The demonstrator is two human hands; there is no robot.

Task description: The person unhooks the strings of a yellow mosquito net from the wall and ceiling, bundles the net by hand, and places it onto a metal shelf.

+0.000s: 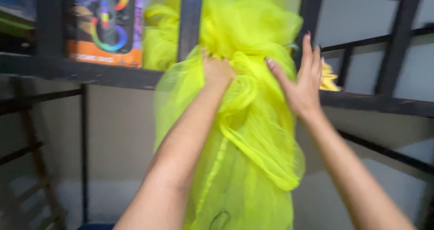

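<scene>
**A:** What do you see from the head camera?

**B:** I see two bare arms reaching up and forward into a big bundle of yellow netting (244, 117); the netting hangs from a dark metal rack (90, 72) and spills down over its shelf edge toward the bottom of the view; its long axis runs top to bottom, straight ahead of me and between both arms.

**A:** How do the hands sit on it?

**B:** My left hand (218, 71) is closed into the gathered middle of the netting, fingers buried in a fold, so I read it as gripping cloth; my right hand (302, 78) is spread wide, fingers pointing up, palm against the right side of the bundle and holding nothing; the left hand is the deeper of the two.

**A:** What is around it?

**B:** A dark upright post (190, 22) of the rack crosses in front of the upper netting, just left of my left hand; it stands in the way of anything moving leftward; a colourful box (106, 26) sits on the shelf well to the left; something pale yellow (329, 80) shows behind my right hand, too blurred to tell.
</scene>
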